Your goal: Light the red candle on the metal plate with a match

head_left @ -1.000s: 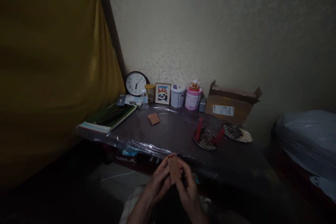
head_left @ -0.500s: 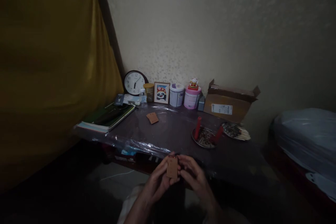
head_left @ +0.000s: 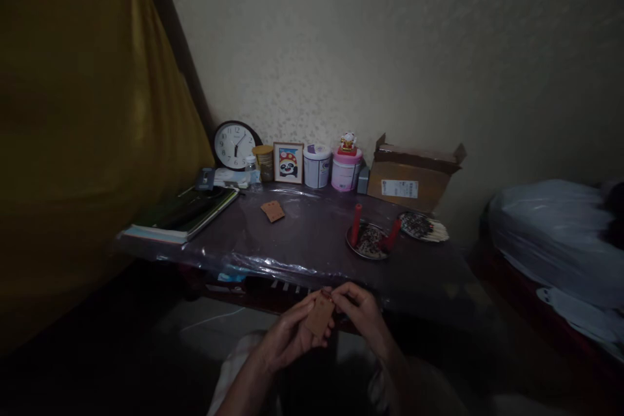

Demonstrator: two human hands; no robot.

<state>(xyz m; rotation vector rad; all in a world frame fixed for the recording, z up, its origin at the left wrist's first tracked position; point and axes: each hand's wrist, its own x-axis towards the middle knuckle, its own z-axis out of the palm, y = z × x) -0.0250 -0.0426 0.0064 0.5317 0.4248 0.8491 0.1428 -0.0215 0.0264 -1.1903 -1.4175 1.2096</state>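
My left hand [head_left: 295, 333] holds a small brown card [head_left: 320, 315], flat-faced with faint marks, tilted to the right above my lap. Its thumb lies along the card's left edge and the fingertips show behind the right edge. My right hand [head_left: 359, 312] has thumb and forefinger pinched at the card's upper right corner. A thin dark reddish bit shows along the top edge there, too small to make out. Two similar brown cards [head_left: 272, 210] lie overlapping on the plastic-covered table [head_left: 302, 240] beyond my hands.
Red candles [head_left: 356, 224] stand on a round dish [head_left: 370, 250]. Behind it a plate holds what look like matchsticks [head_left: 436, 231]. Books [head_left: 180, 218] lie at left. Along the wall are a clock [head_left: 236, 145], framed picture [head_left: 288, 162], tubs [head_left: 317, 167] and a cardboard box [head_left: 412, 175].
The card has tipped to the right in my left hand. My right fingers have gone from its right side up to its top corner. The whole view has shifted slightly.
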